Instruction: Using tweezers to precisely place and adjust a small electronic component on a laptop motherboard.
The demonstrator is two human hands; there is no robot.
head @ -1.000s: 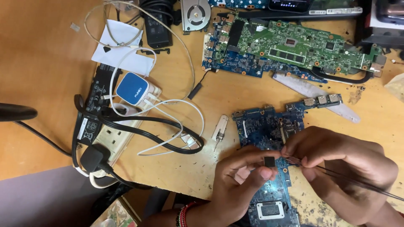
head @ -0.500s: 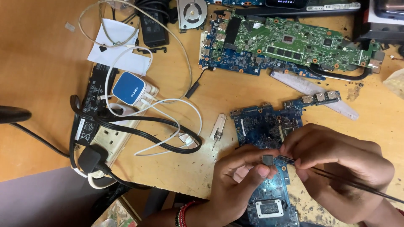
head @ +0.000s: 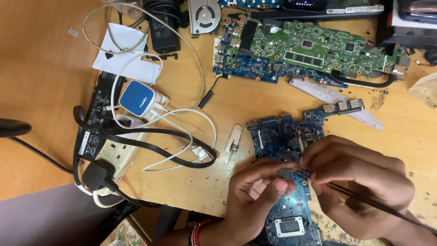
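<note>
My left hand (head: pixel 255 196) pinches a small dark chip (head: pixel 286 173) between thumb and fingertip, right over the blue board (head: pixel 284 136) lying at the counter's (head: pixel 41 68) near edge. My right hand (head: pixel 359 182) is clenched around a thin dark tool (head: pixel 378 205) just beside the chip, its fingertips almost touching my left ones above the board's middle. Toward the far edge lies a green board (head: pixel 318 50), and a power strip (head: pixel 118 150) with tangled cables sits well off toward the left edge.
</note>
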